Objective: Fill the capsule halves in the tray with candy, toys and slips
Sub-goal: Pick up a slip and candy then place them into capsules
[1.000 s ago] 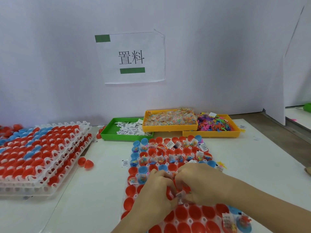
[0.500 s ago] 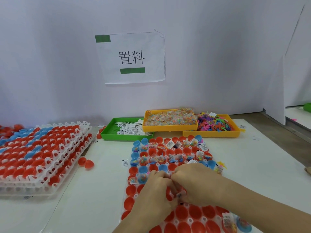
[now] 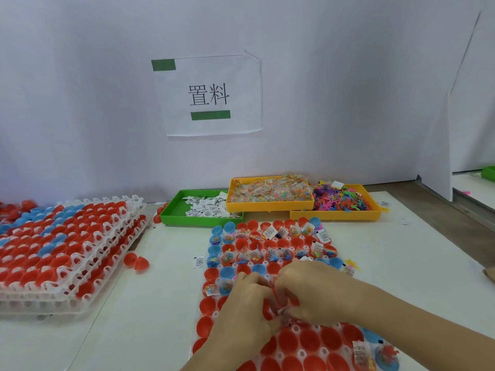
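We note the tray [image 3: 296,329] of red and blue capsule halves at lower centre of the frame on the white bench [image 3: 401,253], its long axis running from the lower edge up toward the three bins. Left hand [image 3: 247,303] and right hand [image 3: 312,290] meet over its middle rows, fingers curled, pinching small items we cannot identify. Upper rows hold candy packets and slips.

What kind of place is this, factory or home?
Probably a small hand-packing workstation, not a home: a printed sign taped to a white partition, sorted supply trays of slips, candy and toys, and stacked trays of capsule halves waiting at the left.
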